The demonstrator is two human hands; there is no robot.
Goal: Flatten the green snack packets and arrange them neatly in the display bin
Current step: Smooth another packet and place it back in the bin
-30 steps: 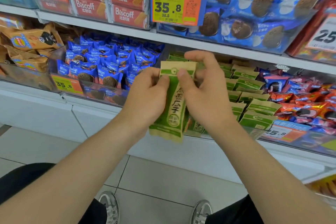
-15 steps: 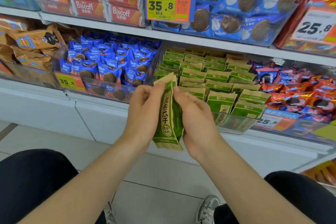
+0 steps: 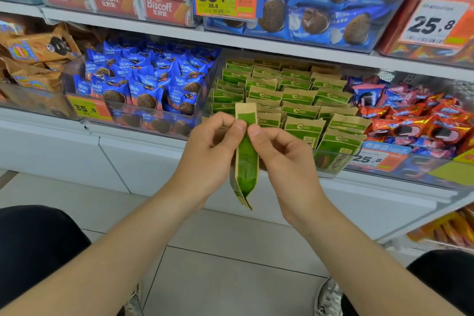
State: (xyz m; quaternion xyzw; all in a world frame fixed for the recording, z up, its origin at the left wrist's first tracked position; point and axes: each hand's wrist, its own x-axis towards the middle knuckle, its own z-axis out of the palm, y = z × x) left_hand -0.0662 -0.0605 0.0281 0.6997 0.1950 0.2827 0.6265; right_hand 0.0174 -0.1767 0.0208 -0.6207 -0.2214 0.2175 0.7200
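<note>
A green and tan snack packet [image 3: 246, 161] hangs upright in front of the shelf, turned edge-on to me so it looks narrow. My left hand [image 3: 210, 151] pinches its upper part from the left and my right hand [image 3: 282, 156] pinches it from the right, thumbs almost meeting near the top. Behind my hands, the clear display bin [image 3: 331, 161] holds several rows of matching green packets [image 3: 295, 95] standing upright.
A bin of blue cookie packets [image 3: 143, 90] stands to the left of the green ones, and red and pink packets [image 3: 415, 120] lie to the right. A white shelf edge [image 3: 256, 43] runs above with price tags. Tiled floor and my shoes are below.
The packet has turned from face-on to edge-on between my hands. Both hands have dropped lower in front of the bin and now pinch nearer its top.
</note>
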